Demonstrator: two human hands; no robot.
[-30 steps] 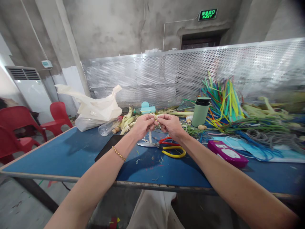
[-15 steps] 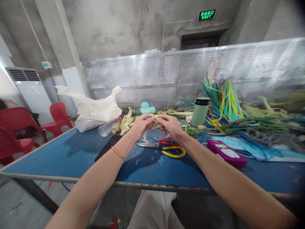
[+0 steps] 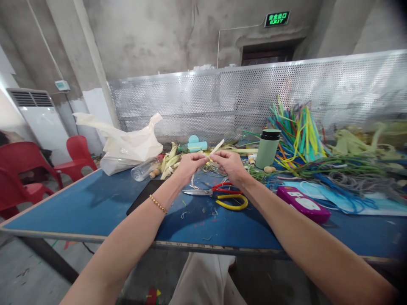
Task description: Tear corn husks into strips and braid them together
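My left hand (image 3: pixel 192 166) and my right hand (image 3: pixel 229 164) meet fingertip to fingertip above the middle of the blue table. A pale corn husk strip (image 3: pixel 218 146) slants up from between the pinched fingers of my right hand. The fingers of my left hand are pinched at the same spot, and a thin pale strip (image 3: pixel 192 181) hangs below them; the fingers hide what exactly they grip. Under my right hand lie scissors with red handles (image 3: pixel 226 186) and a tool with yellow handles (image 3: pixel 233 202), both partly overlapping.
A dark flat tablet-like object (image 3: pixel 144 199) is beside my left forearm. Left stand a white plastic bag (image 3: pixel 127 146) and a clear bottle (image 3: pixel 144 170). Right are a green tumbler (image 3: pixel 267 150), a purple box (image 3: pixel 302 204), colourful strips (image 3: pixel 299 135) and blue face masks (image 3: pixel 349 199).
The pale husk strip now sticks up above my right fingers, where it was not visible before. My fingertips have moved slightly apart; the tools on the table are unmoved.
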